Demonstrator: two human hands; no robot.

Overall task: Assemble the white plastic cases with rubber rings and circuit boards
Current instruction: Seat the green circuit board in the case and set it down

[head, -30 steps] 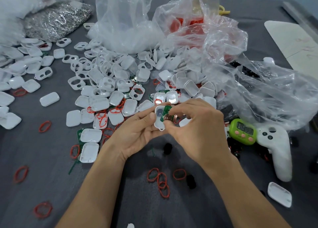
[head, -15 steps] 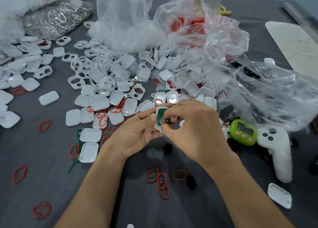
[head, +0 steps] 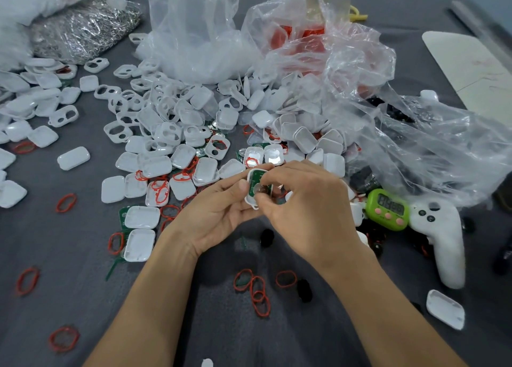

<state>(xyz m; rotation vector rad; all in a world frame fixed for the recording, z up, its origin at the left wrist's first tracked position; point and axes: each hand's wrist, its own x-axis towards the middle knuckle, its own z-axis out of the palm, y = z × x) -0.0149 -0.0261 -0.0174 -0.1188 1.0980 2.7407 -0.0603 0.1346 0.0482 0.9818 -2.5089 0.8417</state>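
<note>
White plastic case (head: 250, 199), one open half of it, is held just above the grey cloth (head: 83, 297) near the middle of the view, pinched along its edge by the thumb and fingers of the left hand (head: 221, 217). A green circuit board (head: 255, 179) lies in it. The right hand (head: 307, 211) pinches down on the board with thumb and curled fingertips, apparently seating it. The fingers hide the rim, so I cannot tell whether a rubber ring is already fitted. This unit looks about midway: the board is going in and no lid is on. Much seems left to do. A large heap of loose case halves (head: 177, 134) spreads behind the hands, red rubber rings (head: 256, 292) lie scattered on the cloth, and a ringed shell (head: 158, 193) waits to the left. A closed-looking case (head: 73, 158) lies further left, though I cannot tell whether it is finished.
</note>
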